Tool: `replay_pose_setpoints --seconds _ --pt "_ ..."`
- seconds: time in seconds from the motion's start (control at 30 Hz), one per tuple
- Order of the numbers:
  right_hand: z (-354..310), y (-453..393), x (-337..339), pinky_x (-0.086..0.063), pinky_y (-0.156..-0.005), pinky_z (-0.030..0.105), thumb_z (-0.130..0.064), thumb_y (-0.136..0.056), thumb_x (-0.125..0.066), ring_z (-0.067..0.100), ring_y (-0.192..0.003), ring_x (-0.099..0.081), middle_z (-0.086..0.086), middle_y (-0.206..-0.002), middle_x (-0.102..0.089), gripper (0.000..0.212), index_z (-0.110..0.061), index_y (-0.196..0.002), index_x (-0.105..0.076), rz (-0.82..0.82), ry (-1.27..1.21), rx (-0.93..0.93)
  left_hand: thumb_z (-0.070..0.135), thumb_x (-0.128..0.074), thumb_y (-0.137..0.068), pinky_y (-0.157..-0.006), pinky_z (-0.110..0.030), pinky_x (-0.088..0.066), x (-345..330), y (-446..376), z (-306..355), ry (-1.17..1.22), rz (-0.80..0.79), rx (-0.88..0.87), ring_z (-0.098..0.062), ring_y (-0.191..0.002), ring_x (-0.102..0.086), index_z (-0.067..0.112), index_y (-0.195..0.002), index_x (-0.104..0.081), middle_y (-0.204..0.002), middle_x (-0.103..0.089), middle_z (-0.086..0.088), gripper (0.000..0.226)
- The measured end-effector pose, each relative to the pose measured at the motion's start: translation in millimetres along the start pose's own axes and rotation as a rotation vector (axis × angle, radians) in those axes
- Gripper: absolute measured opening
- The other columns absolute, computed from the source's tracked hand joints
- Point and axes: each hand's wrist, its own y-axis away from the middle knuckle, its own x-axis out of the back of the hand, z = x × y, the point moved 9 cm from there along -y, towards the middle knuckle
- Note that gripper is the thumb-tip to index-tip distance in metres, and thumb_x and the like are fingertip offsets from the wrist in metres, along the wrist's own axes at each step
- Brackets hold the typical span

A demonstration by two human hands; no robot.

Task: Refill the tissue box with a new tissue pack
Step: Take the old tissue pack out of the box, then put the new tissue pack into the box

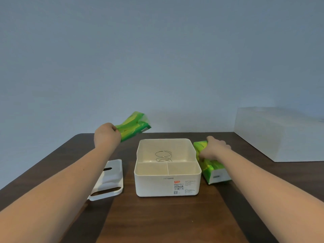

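Note:
A white tissue box (pixel 167 183) stands open in the middle of the dark wooden table, with a wire spring (pixel 163 156) showing in its large rear compartment. Its white lid (pixel 109 180) lies flat on the table to the left. My left hand (pixel 107 135) holds a crumpled green wrapper (pixel 134 126) in the air, above the table's far left. My right hand (pixel 214 147) grips a full green tissue pack (pixel 213 170) that rests on the table against the box's right side.
The table (pixel 166 220) ends at a grey wall behind. A large pale, translucent box (pixel 280 134) sits at the back right corner. The two small front compartments of the tissue box hold nothing.

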Motion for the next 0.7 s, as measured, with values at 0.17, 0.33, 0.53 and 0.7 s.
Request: replay_pose_setpoints --seconds 0.17,0.33,0.53,0.7 --pt "-13.5 8.9 51.5 -0.042 -0.100 0.050 -0.033 -0.073 -0.070 0.039 -0.131 -0.038 0.017 -0.141 -0.038 0.085 -0.030 -0.145 -0.025 0.205 -0.155 0.001 0.006 -0.048 -0.089 -0.070 -0.031 -0.044 -21.8 -10.2 -21.2 -0.044 -0.055 0.025 -0.035 -0.097 -0.062 0.004 -0.103 -0.072 -0.101 -0.072 -0.016 0.028" --pt "-61.9 12.4 86.1 -0.038 -0.099 0.051 -0.033 -0.077 -0.066 0.038 -0.132 -0.035 0.015 -0.142 -0.034 0.087 -0.034 -0.149 -0.018 0.323 -0.196 0.173 0.008 -0.049 -0.088 -0.070 -0.028 -0.042 -44.2 -10.4 -30.1 -0.031 -0.092 0.019 -0.035 -0.095 -0.064 0.004 -0.094 -0.076 -0.099 -0.074 -0.015 0.029" --pt "-114.6 28.6 87.5 -0.037 -0.100 0.051 -0.034 -0.077 -0.067 0.037 -0.133 -0.033 0.013 -0.144 -0.031 0.090 -0.037 -0.150 -0.014 0.328 -0.111 0.396 0.016 -0.047 -0.095 -0.077 -0.034 -0.050 -68.3 -3.7 -31.9 -0.070 -0.218 0.007 -0.031 -0.091 -0.063 0.005 -0.111 -0.071 -0.105 -0.071 -0.015 0.031" --pt "-144.5 38.3 68.7 -0.040 -0.101 0.049 -0.033 -0.074 -0.070 0.035 -0.133 -0.035 0.010 -0.146 -0.033 0.093 -0.039 -0.150 -0.017 0.245 -0.043 0.576 0.028 -0.047 -0.098 -0.096 -0.037 -0.048 -77.0 2.8 -32.3 -0.046 -0.307 0.008 -0.029 -0.120 -0.057 0.011 -0.139 -0.050 -0.136 -0.058 -0.011 0.045"
